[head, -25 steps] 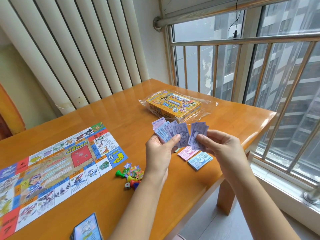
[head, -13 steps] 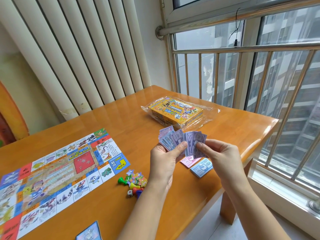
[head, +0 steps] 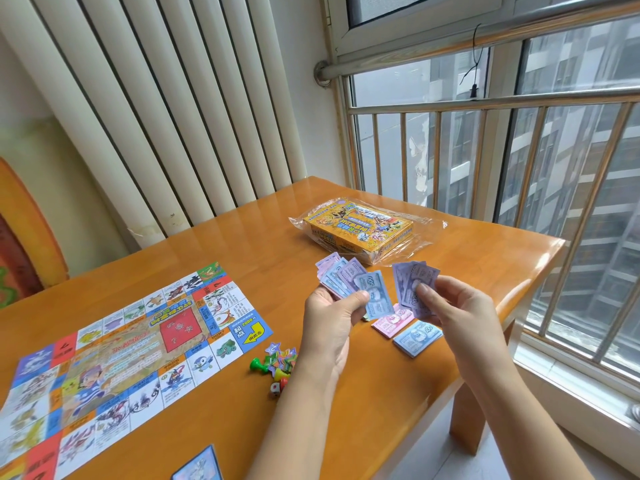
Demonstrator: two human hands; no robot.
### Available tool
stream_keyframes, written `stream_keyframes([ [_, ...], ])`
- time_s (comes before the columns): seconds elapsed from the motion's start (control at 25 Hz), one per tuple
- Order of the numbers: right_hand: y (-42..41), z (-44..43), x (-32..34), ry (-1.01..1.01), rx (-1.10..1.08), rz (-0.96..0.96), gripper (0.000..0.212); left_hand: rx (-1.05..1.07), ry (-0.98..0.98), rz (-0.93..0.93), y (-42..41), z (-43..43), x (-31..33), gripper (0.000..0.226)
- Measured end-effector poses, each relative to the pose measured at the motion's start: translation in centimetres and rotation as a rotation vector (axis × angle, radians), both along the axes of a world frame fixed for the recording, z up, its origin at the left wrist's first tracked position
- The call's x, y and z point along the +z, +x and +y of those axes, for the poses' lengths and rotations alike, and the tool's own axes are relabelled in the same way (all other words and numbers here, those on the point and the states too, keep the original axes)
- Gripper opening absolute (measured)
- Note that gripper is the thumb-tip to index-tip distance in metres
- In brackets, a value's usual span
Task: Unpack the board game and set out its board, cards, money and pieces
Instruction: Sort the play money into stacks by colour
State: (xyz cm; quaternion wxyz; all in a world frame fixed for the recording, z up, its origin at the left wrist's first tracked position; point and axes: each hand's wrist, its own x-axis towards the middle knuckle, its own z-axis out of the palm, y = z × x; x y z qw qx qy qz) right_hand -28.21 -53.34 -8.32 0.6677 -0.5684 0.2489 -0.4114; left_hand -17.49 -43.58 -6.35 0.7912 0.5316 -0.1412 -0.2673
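Two stacks (head: 417,337) lie by the table's (head: 457,258) right edge; left hand (head: 325,327) pinches a fan (head: 346,280), right hand (head: 464,313) purple notes (head: 410,285).

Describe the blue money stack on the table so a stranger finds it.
Look at the wooden table, at its side nearest the window. Two small stacks of notes lie flat there, close to the right hand. The blue stack, marked 500, lies nearer the table's edge than the pink stack.

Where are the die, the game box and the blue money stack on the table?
die (head: 275,389): head view, on its white face.
game box (head: 360,221): head view, middle of its yellow lid.
blue money stack (head: 418,337): head view, centre of the top note.
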Motion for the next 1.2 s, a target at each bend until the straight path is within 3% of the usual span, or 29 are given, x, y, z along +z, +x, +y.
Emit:
stream_keyframes([
  [0.12,-0.2,0.5,0.7,-0.171,0.079,0.111,0.014,0.076,0.032,0.011,1.5,0.8,0.5,0.022],
  [0.28,0.0,1.5,0.3,-0.549,0.073,0.423,0.013,0.146,-0.049,0.131,4.1,2.5,0.7,0.009],
  [0.44,0.9,3.0,-0.1,-0.871,0.040,0.606,0.009,0.129,-0.086,0.279,5.3,3.1,0.2,0.024],
  [0.64,2.4,4.7,-0.3,-0.991,0.090,0.785,0.028,0.085,-0.070,0.409,4.0,3.2,-1.1,0.026],
  [1.2,5.1,5.6,-1.9,-0.909,0.119,0.746,0.011,0.116,-0.016,0.392,3.8,2.8,-2.1,0.020],
])
